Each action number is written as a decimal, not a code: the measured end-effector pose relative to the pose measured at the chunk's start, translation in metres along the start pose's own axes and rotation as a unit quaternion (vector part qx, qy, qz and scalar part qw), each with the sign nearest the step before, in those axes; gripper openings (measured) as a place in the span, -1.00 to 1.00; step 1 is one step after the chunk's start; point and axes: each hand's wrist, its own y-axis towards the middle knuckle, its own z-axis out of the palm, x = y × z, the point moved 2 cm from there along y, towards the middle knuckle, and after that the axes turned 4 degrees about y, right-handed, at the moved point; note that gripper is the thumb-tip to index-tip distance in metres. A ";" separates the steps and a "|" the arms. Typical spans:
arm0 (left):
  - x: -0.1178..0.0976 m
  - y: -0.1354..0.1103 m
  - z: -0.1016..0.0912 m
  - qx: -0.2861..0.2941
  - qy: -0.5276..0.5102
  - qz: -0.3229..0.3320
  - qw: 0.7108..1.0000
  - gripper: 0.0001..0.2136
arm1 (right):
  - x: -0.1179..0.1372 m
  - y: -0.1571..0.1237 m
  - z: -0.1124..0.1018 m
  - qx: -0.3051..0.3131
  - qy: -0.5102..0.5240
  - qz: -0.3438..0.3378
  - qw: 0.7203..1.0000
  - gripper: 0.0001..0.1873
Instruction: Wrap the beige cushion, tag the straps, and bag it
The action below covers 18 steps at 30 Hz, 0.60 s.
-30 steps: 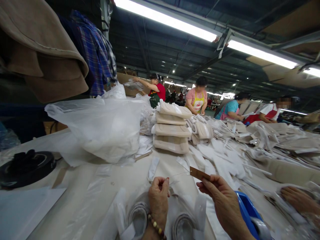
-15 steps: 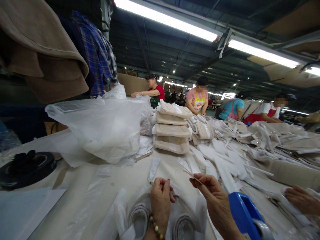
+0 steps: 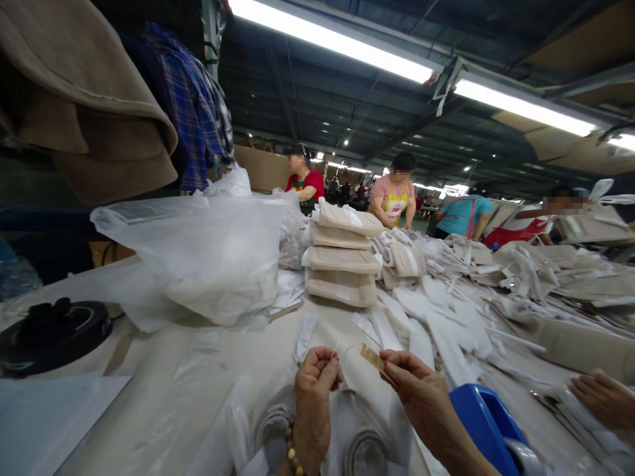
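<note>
Right-hand fingers (image 3: 399, 360) pinching tan tag (image 3: 372, 358), long axis slanted, free end up-left

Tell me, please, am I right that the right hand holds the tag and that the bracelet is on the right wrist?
Not quite: the head view shows the bracelet at the wrist of the left hand. The right hand does hold the tag.

the cream table (image 3: 143, 370) carries a black disc (image 3: 59, 344) at left, a pale sheet (image 3: 54, 416) nearer, a plastic bag (image 3: 213, 264) behind, a beige stack (image 3: 342, 261), white strips (image 3: 441, 327) beside it, a blue dispenser (image 3: 489, 420) and two rolls (image 3: 367, 453).
</note>
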 end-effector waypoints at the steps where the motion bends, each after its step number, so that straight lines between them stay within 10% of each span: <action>1: -0.001 0.000 -0.001 0.006 -0.019 -0.002 1.000 -0.80 | -0.001 0.000 0.001 -0.002 0.002 0.017 1.000 -0.66; 9: -0.017 -0.006 -0.003 0.093 -0.278 -0.087 0.952 -0.83 | -0.003 -0.004 0.017 0.127 0.050 0.167 0.976 -0.46; 18: -0.019 -0.006 -0.004 0.061 -0.316 -0.074 0.944 -0.83 | -0.026 -0.015 0.036 0.231 0.070 0.210 0.947 -0.46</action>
